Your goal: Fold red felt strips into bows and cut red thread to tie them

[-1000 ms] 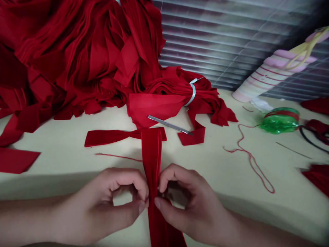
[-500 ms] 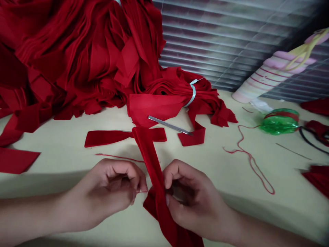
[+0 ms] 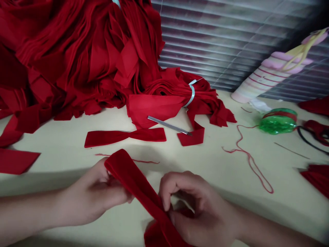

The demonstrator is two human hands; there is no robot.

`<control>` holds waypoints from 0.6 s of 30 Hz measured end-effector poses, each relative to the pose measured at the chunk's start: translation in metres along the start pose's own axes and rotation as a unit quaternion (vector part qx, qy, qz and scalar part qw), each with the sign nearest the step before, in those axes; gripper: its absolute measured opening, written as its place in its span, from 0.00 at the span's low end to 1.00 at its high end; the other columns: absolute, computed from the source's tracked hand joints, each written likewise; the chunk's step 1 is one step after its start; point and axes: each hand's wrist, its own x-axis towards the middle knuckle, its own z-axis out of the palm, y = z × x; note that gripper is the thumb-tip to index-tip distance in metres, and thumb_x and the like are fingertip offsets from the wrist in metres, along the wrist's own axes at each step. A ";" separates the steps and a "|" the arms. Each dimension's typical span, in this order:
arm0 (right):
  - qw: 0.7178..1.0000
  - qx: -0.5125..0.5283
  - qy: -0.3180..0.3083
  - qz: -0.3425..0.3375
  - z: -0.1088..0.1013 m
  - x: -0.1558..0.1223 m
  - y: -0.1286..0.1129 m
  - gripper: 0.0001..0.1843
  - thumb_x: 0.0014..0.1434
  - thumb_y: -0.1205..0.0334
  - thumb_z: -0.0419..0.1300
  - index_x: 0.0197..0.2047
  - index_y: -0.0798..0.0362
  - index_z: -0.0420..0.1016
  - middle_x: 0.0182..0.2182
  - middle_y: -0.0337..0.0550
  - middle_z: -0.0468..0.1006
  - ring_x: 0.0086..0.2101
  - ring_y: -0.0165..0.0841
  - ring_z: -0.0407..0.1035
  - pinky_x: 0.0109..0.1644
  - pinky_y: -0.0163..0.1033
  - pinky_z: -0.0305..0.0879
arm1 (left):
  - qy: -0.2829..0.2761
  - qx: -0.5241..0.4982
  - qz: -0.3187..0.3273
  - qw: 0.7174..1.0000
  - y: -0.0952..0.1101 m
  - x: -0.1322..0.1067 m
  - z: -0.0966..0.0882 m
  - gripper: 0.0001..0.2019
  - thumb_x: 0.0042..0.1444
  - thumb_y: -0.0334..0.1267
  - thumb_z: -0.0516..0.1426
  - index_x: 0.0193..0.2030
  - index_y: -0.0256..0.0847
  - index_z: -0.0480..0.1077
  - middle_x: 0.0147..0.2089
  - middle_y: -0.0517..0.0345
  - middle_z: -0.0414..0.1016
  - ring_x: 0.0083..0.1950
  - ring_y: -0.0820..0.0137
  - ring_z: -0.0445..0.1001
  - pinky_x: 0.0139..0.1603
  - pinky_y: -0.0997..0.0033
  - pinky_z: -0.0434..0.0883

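A looped red velvet strip (image 3: 144,190) slants across the front, gathered between the thumb and forefinger of my right hand (image 3: 197,206). My left hand (image 3: 102,195) is closed in a pinch behind its upper end. The red thread seen in those left fingers half a second ago is now hidden by the strip and fingers. Beyond my hands lies a red bow-shaped piece (image 3: 125,136), narrowed at its middle. Between it and my hands, a cut length of red thread (image 3: 146,161) rests on the table (image 3: 203,164).
A large heap of red cloth strips (image 3: 77,51) fills the back left. Metal tweezers (image 3: 169,125) lie by a tied bundle (image 3: 180,85). On the right are a green spool (image 3: 279,121), loose red thread (image 3: 250,159), a pale striped holder (image 3: 267,79) and red-handled scissors (image 3: 317,130).
The velvet strip's upper end has swung left and down, now covering my left fingertips. My right hand has lowered slightly, still pinching the strip. The bow-shaped piece behind is fully uncovered.
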 end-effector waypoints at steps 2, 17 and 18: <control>1.000 -0.023 0.018 0.009 0.001 0.002 -0.001 0.12 0.46 0.79 0.50 0.32 0.55 0.64 0.23 0.34 0.65 0.21 0.20 0.56 0.22 0.25 0.53 | -0.021 -0.044 -0.008 0.999 -0.002 0.001 -0.001 0.04 0.47 0.29 0.54 0.25 0.36 0.69 0.24 0.61 0.68 0.28 0.76 0.65 0.30 0.79 0.67; 0.988 -0.102 0.100 0.061 0.019 0.000 0.000 0.17 0.38 0.67 0.67 0.28 0.53 0.62 0.22 0.33 0.65 0.22 0.23 0.55 0.22 0.28 0.53 | -0.070 -0.094 -0.018 0.993 0.000 0.001 0.000 0.05 0.54 0.34 0.57 0.35 0.34 0.71 0.37 0.53 0.75 0.37 0.70 0.73 0.38 0.74 0.70; 0.989 -0.102 0.087 0.063 0.020 0.000 0.000 0.13 0.41 0.69 0.63 0.27 0.53 0.61 0.21 0.33 0.63 0.20 0.22 0.54 0.21 0.28 0.51 | -0.072 -0.085 -0.013 0.994 0.000 0.001 0.000 0.05 0.53 0.34 0.57 0.34 0.35 0.71 0.35 0.55 0.75 0.37 0.71 0.72 0.37 0.75 0.69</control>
